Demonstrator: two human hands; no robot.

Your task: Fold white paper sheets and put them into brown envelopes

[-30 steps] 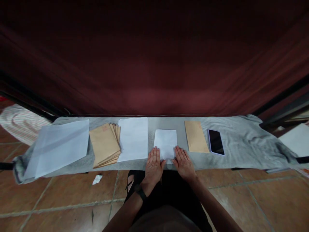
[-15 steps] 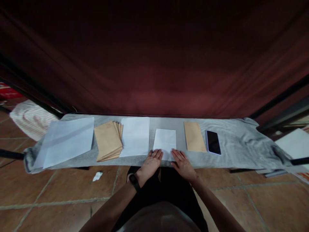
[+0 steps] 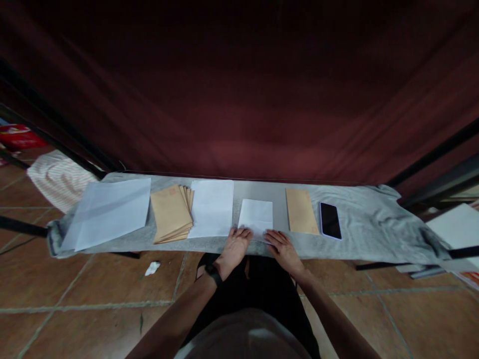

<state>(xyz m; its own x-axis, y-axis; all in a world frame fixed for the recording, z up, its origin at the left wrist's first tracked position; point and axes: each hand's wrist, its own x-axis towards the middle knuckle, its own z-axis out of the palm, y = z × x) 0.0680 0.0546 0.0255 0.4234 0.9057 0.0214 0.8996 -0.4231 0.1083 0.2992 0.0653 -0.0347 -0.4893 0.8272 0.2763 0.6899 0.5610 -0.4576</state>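
A dark wristband (image 3: 213, 275) circles the left wrist; the left hand (image 3: 237, 246) and right hand (image 3: 284, 250) rest open, fingers on the near corners of a small white paper (image 3: 256, 214), mid-way along a cloth-covered bench (image 3: 374, 219); white sheets (image 3: 212, 208) and fanned brown envelopes (image 3: 170, 213) lie left; a single envelope (image 3: 302, 211) and phone (image 3: 330, 220), right.

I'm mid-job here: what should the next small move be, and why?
I'd probably even up the near edge of the small white sheet: the left hand and right hand are at its two near corners, while its far part lies on the grey cloth. Whether the fingers pinch that edge is too unclear to tell.
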